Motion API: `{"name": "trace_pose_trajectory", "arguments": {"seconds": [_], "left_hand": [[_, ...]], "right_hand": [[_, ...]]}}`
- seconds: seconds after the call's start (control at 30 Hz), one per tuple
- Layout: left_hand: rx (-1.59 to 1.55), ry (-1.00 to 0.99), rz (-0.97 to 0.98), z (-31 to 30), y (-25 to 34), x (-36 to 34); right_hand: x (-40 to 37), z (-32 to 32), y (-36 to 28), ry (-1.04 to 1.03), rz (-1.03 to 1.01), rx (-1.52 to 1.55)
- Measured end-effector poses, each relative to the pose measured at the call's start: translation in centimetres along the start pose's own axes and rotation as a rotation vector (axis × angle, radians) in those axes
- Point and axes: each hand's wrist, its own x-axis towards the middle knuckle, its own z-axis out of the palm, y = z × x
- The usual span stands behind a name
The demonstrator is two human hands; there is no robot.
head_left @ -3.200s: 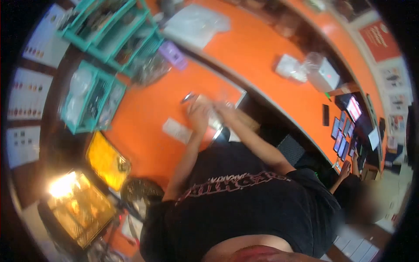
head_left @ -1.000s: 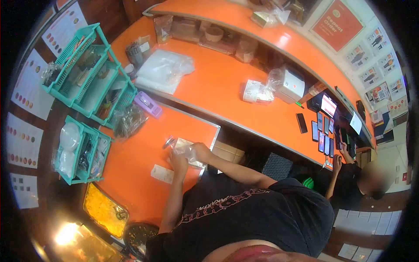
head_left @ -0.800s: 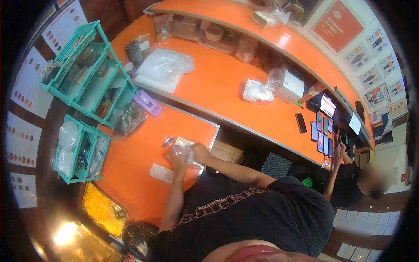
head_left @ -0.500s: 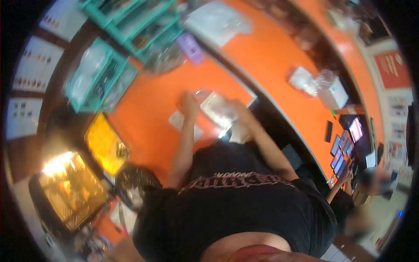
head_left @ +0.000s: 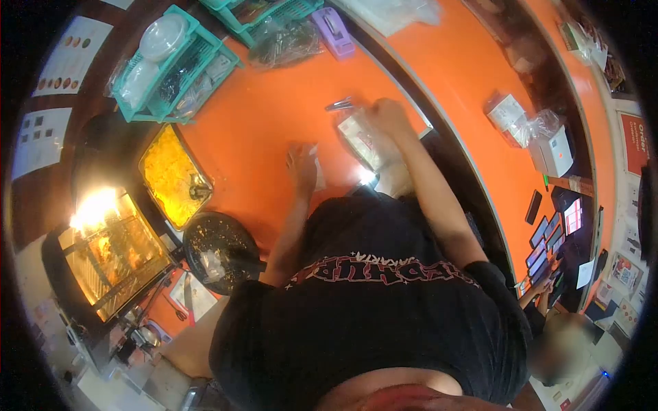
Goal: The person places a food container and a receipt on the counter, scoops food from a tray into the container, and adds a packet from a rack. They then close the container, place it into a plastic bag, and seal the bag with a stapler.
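Note:
My left hand (head_left: 302, 163) lies flat, fingers spread, on a white paper slip (head_left: 319, 175) on the orange counter (head_left: 253, 130). My right hand (head_left: 388, 114) rests on the far end of a clear plastic bag (head_left: 364, 142) with white contents, close to the counter's right edge. Whether it grips the bag or only presses on it is unclear. A small metal clip-like tool (head_left: 338, 104) lies just beyond the bag.
Teal baskets (head_left: 168, 65) and a purple box (head_left: 334, 32) stand at the back left. A tray of yellow food (head_left: 173, 175), a dark bowl (head_left: 216, 250) and a lit warmer (head_left: 110, 253) sit at my left. Another person (head_left: 562, 342) stands by several phones (head_left: 545, 240) at right.
My left hand left the bag and moved down onto the paper slip. My right hand stayed at the bag. My head turned, shifting the counter upward in view.

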Motion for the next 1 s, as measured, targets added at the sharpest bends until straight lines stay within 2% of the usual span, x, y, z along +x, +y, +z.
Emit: {"name": "trace_pose_trajectory", "arguments": {"seconds": [0.03,0.1,0.17,0.23,0.3,0.33,0.4,0.43,0.5,0.53,0.63,0.73,0.83,0.9,0.97,1.0], "left_hand": [[-0.046,0.039,0.019,-0.4,0.4,0.0],[-0.344,0.033,-0.092,-1.8,1.6,-0.1],[-0.479,0.071,-0.095,-2.6,1.4,0.6],[-0.460,0.146,-0.002,-2.3,0.6,1.4],[-0.979,0.116,-0.206,-4.4,5.0,2.1],[-1.236,0.100,-0.310,-5.6,7.2,2.7],[-1.062,-0.045,-0.128,-6.3,8.4,4.0],[-0.976,-0.115,-0.037,-6.4,8.8,4.7],[-0.809,-0.152,0.067,-6.4,9.2,5.6],[-0.724,-0.167,0.123,-6.5,9.3,6.2],[-0.681,-0.292,0.219,-6.1,9.0,7.9],[-0.635,-0.441,0.207,-7.2,9.8,9.0],[-0.782,-0.431,0.353,-6.9,8.7,10.5],[-0.763,-0.410,0.089,-2.9,6.2,14.3],[-0.560,-0.319,0.074,-0.2,5.5,17.1],[-0.374,-0.236,0.191,0.4,6.1,17.8]], "right_hand": [[0.6,2.7,1.3,0.011,-0.087,-0.096],[0.7,6.7,2.7,0.026,-0.261,-0.289],[0.6,7.3,1.7,0.005,-0.247,-0.053],[0.3,6.4,0.7,-0.080,-0.216,0.158],[-0.5,5.7,1.1,-0.234,-0.155,0.352],[-0.5,6.2,1.6,-0.234,-0.159,0.398],[-0.2,7.5,2.7,-0.231,-0.165,0.491],[0.1,7.7,2.9,-0.240,-0.095,0.539],[0.2,7.2,2.5,-0.262,0.046,0.629],[0.2,6.9,2.3,-0.252,0.051,0.614],[-0.6,6.5,1.9,-0.220,0.026,0.511],[-1.0,6.6,1.7,-0.185,-0.047,0.341],[-0.8,7.7,2.3,-0.157,-0.020,0.301],[-0.6,7.9,2.5,-0.154,0.022,0.281],[-1.2,7.5,2.1,-0.111,0.023,0.307],[-1.6,7.7,2.2,-0.093,0.024,0.319]]}}
